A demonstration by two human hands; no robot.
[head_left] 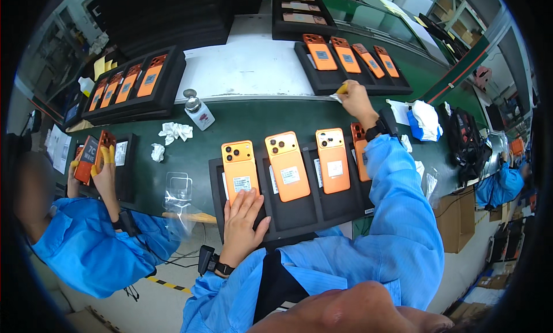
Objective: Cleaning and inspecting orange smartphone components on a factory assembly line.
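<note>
In front of me lies a black foam tray (295, 217) with several orange phones in its slots, camera ends away from me and white labels on their backs. My left hand (245, 222) rests flat, fingers stretched, over the lower end of the leftmost phone (238, 166). Beside it are a second phone (288, 166) and a third phone (333, 160); my right sleeve partly covers the rightmost phone (360, 151). My right hand (358, 103), with a yellow finger cot, reaches past the tray and pinches a small white wipe (336, 97) near the far-right tray (360, 86).
A white bottle (199, 114) stands by crumpled wipes (175, 132). At left, a co-worker's hands (105, 174) hold orange phones near another phone tray (173, 74). Clear plastic trays (178, 189) lie at the table edge. A blue-white wipe pack (424, 121) and black bag (465, 137) sit right.
</note>
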